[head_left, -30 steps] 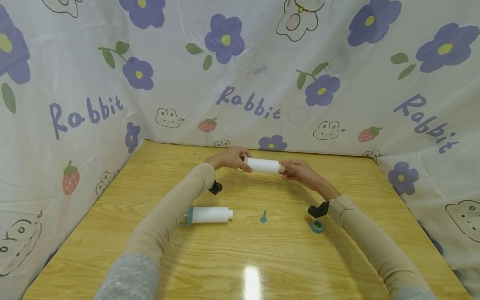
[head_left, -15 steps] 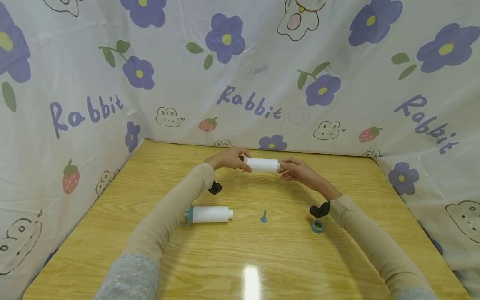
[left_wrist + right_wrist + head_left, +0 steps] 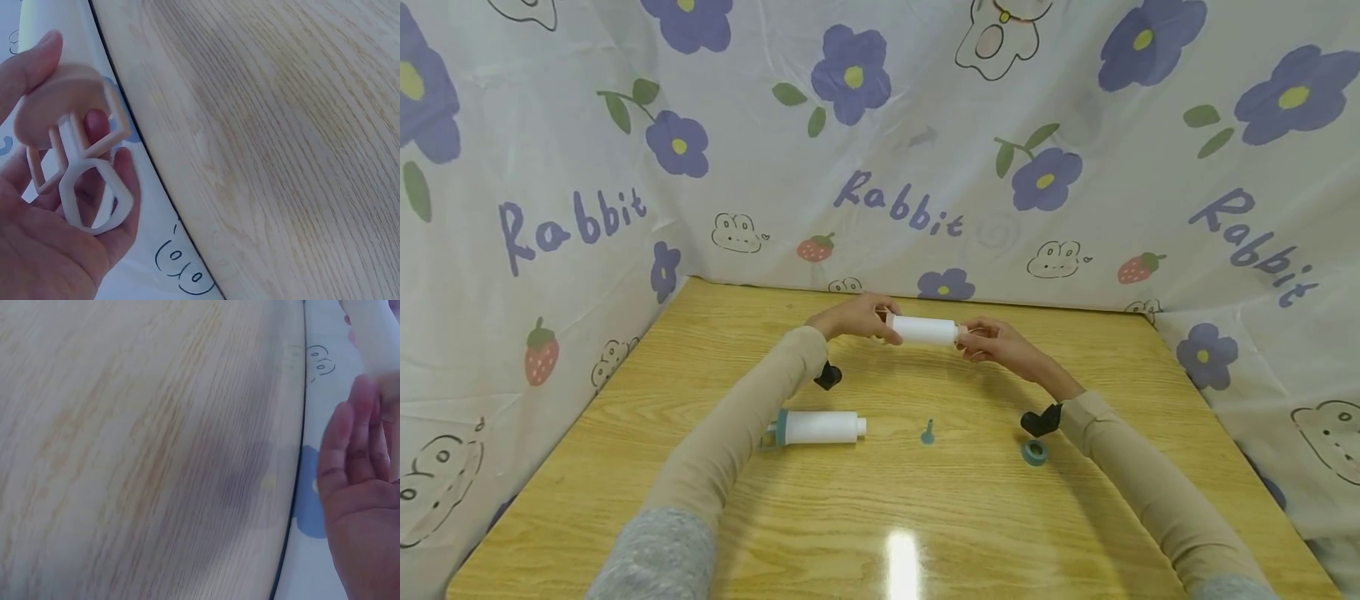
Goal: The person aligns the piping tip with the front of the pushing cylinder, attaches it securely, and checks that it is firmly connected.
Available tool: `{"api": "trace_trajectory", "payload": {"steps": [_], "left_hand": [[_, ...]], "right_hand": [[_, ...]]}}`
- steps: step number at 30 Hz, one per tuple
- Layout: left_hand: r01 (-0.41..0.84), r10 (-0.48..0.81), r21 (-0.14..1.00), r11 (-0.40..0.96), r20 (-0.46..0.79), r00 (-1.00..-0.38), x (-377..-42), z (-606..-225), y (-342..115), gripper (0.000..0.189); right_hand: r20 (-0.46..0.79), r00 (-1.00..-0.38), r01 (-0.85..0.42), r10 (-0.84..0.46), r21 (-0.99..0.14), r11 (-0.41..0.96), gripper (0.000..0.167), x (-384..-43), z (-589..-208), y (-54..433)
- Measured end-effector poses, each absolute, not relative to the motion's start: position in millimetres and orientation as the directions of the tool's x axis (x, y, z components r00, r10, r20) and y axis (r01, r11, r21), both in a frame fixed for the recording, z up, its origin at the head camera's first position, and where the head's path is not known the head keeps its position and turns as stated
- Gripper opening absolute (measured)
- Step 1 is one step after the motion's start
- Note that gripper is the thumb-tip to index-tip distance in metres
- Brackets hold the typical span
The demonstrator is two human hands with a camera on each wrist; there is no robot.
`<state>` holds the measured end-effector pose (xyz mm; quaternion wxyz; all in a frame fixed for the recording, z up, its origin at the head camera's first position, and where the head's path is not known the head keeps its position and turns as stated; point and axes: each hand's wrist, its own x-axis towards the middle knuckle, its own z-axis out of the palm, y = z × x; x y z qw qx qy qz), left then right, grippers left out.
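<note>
Held level over the far part of the table is a toy syringe (image 3: 925,330) with a white barrel and pale pink ends. My left hand (image 3: 859,317) grips its handle end. The left wrist view shows a pink flange (image 3: 65,103) with two finger loops and a white ring handle (image 3: 97,197), the fingers curled around them. At the other end my right hand (image 3: 1000,342) pinches the pink tip (image 3: 962,332) between thumb and fingers. The right wrist view catches the fingers (image 3: 359,440) beside that end, with the thumb mostly out of frame.
A second toy syringe (image 3: 823,427), white and teal, lies near the left forearm, which partly covers its handle. Right of it are a small teal nozzle (image 3: 928,432) and a teal ring cap (image 3: 1034,452). A patterned cloth (image 3: 910,150) hangs behind the table's far edge.
The right hand's fingers have shifted slightly around the pink tip. The left hand, the syringe and the things on the table stay nearly where they were.
</note>
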<state>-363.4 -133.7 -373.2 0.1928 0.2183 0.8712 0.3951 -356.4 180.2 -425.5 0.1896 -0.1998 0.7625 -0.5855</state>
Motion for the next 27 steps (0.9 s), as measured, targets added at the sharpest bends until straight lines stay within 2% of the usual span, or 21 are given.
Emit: {"api": "trace_trajectory", "payload": {"steps": [3, 14, 21, 24, 27], "left_hand": [[0.251, 0.532, 0.76, 0.599, -0.144, -0.834, -364, -373, -132, 0.05], [0.273, 0.55, 0.762, 0.587, -0.128, -0.825, -364, -375, -127, 0.046], [0.256, 0.559, 0.775, 0.577, -0.147, -0.816, -363, -375, -129, 0.052], [0.24, 0.539, 0.768, 0.593, -0.157, -0.828, -362, -374, -132, 0.054], [0.233, 0.518, 0.754, 0.615, -0.163, -0.84, -361, -372, -136, 0.053]], "right_hand": [[-0.064, -0.84, -0.073, -0.538, -0.971, 0.229, 0.037, -358, -426, 180], [-0.111, -0.822, -0.077, -0.559, -0.95, 0.302, 0.059, -360, -423, 184], [-0.133, -0.839, -0.064, -0.527, -0.939, 0.339, 0.071, -361, -420, 186], [-0.075, -0.857, -0.102, -0.51, -0.945, 0.31, 0.063, -359, -416, 188], [-0.005, -0.847, -0.174, -0.531, -0.942, 0.287, 0.052, -355, -414, 190]]}}
